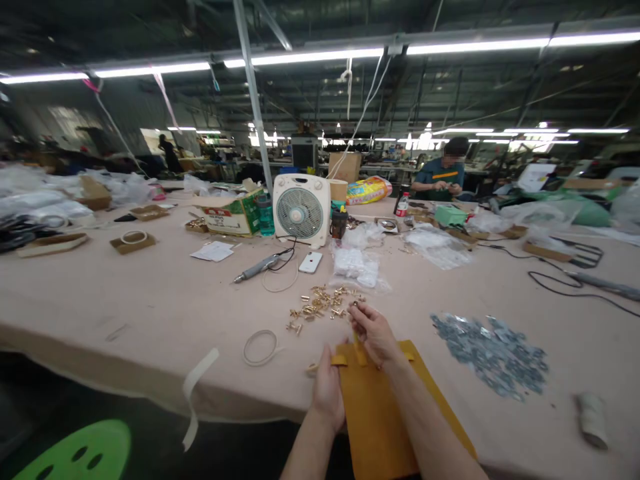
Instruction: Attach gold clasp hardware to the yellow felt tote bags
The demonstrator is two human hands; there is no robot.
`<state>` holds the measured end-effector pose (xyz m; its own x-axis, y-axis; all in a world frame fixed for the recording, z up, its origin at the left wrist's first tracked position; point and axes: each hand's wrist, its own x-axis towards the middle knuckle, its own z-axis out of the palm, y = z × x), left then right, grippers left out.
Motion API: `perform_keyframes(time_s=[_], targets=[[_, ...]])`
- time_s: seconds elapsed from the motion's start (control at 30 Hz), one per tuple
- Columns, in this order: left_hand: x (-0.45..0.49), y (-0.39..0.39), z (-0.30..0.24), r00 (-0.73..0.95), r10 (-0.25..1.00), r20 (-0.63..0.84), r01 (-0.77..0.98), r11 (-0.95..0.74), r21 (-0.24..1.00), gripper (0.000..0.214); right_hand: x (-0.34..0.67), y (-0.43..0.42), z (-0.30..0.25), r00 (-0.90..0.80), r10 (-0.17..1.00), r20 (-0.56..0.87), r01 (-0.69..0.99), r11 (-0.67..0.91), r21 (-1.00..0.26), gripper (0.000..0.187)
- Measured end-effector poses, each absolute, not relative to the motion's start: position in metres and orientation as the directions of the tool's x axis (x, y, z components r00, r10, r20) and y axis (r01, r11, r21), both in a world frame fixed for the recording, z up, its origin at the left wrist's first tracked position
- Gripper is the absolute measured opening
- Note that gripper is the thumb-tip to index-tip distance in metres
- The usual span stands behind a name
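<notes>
A mustard-yellow leather piece (pixel 373 420), with short straps along its top end, hangs over the table's near edge. My left hand (pixel 327 390) grips its left side, thumb up beside a strap tab. Above the top end, my right hand (pixel 374 331) is closed in a pinch. A small metal fitting (pixel 356 304) shows at its fingertips, too small to make out in detail. One yellow strap (pixel 359 352) rises beneath the right fingers, which partly hide it. Just beyond lie many loose gold-coloured metal fittings (pixel 316 308) in a scattered heap.
Grey flat metal pieces (pixel 493 353) are piled at right, near a pale roll (pixel 593 420). A coiled band (pixel 260 348) lies left. Farther back are an electric screwdriver (pixel 257 268), a phone (pixel 311 262), plastic bags (pixel 356 265) and a box fan (pixel 301 212). A person (pixel 441 177) sits across the table.
</notes>
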<state>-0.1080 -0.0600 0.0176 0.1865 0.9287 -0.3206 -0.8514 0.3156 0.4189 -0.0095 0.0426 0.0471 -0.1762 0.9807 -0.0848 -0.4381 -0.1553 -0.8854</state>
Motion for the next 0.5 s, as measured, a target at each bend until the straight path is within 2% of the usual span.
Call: perform_keyframes(time_s=[0.1, 0.17, 0.23, 0.33, 0.43, 0.5], targets=[[-0.104, -0.059, 0.016, 0.146, 0.926, -0.349, -0.853, 0.297, 0.430, 0.080, 0.012, 0.027, 0.047, -0.164, 0.982, -0.096, -0.406, -0.156, -0.901, 0.046], [-0.102, -0.059, 0.016, 0.128, 0.932, -0.339, -0.870, 0.270, 0.413, 0.076, 0.024, 0.012, 0.046, -0.116, 0.992, -0.056, -0.312, -0.090, -0.946, 0.050], [-0.100, -0.060, 0.017, 0.112, 0.939, -0.324, -0.890, 0.240, 0.387, 0.073, 0.033, -0.006, 0.042, -0.059, 0.997, 0.042, -0.123, 0.035, -0.992, 0.049], [-0.100, -0.062, 0.017, 0.097, 0.940, -0.326, -0.911, 0.216, 0.351, 0.068, 0.039, -0.033, 0.033, -0.063, 0.979, 0.197, 0.142, 0.204, -0.969, 0.039], [-0.099, -0.064, 0.015, 0.091, 0.939, -0.331, -0.906, 0.216, 0.364, 0.062, 0.038, -0.051, 0.022, -0.050, 0.958, 0.282, 0.235, 0.285, -0.929, 0.032], [-0.097, -0.065, 0.012, 0.047, 0.950, -0.310, -0.883, 0.184, 0.431, 0.056, 0.037, -0.059, 0.016, -0.022, 0.944, 0.330, 0.256, 0.324, -0.911, 0.029]])
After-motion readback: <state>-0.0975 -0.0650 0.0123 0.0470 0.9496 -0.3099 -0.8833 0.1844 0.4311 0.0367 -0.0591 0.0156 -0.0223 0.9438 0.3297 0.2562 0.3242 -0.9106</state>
